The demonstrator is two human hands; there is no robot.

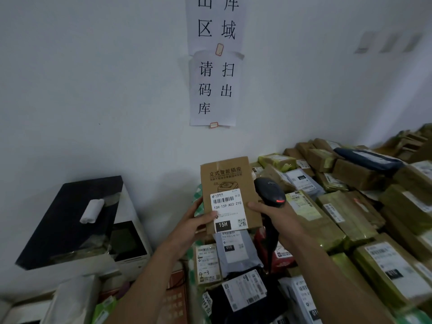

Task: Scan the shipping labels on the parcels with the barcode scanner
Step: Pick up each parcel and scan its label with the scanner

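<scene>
Box (224,174) upright, label (228,208) visible | left hand (196,222) fingers grasping it | right hand (275,218) fingers grasping barcode scanner (268,190) beside it

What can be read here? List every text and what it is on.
"出库区域": upper wall sign.
"请扫码出库": lower wall sign.
"立式智能插座": held cardboard box.
"15H-159-A03-210", "15H": shipping label on that box.
"010": label on the grey bag.
"4-3", handwritten: label on the small box.
Other parcel labels: too blurred to read.
</scene>
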